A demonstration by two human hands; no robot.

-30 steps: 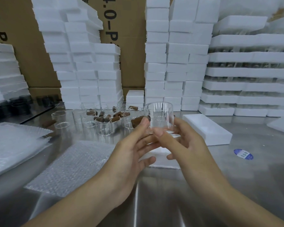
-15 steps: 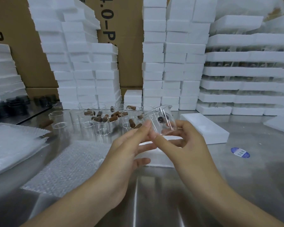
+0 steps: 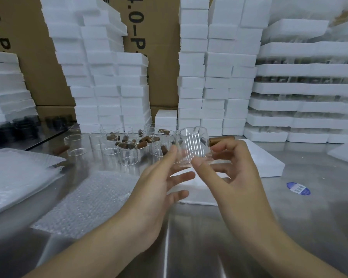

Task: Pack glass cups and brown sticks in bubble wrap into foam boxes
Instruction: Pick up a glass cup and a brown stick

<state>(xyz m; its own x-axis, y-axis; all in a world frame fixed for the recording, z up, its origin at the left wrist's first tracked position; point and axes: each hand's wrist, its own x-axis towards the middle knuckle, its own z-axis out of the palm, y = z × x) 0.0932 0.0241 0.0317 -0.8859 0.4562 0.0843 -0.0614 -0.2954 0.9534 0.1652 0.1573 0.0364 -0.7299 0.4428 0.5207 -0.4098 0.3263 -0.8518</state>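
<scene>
Glass cup (image 3: pixel 195 149): right hand (image 3: pixel 234 177) pinches, left hand's (image 3: pixel 155 189) straight fingers (image 3: pixel 170 155) touch.

Head-worn view, facing forward and down, close over steel table (image 3: pixel 189 237)

Your steel table (image 3: pixel 289 227) carries a bubble wrap sheet (image 3: pixel 84 201) on your left. Glass cups (image 3: pixel 128 155) and brown sticks (image 3: pixel 142 145) stand behind it. A foam box (image 3: pixel 265 159) and a blue sticker (image 3: pixel 298 188) lie on your right.

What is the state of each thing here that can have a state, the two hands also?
glass cup, held in the air, empty
brown stick, outside the cup, at the right hand's fingers
left hand, fingers straight, touching the cup
right hand, pinches the cup
other cups, upright, several hold sticks
bubble wrap sheet, spread flat
</scene>
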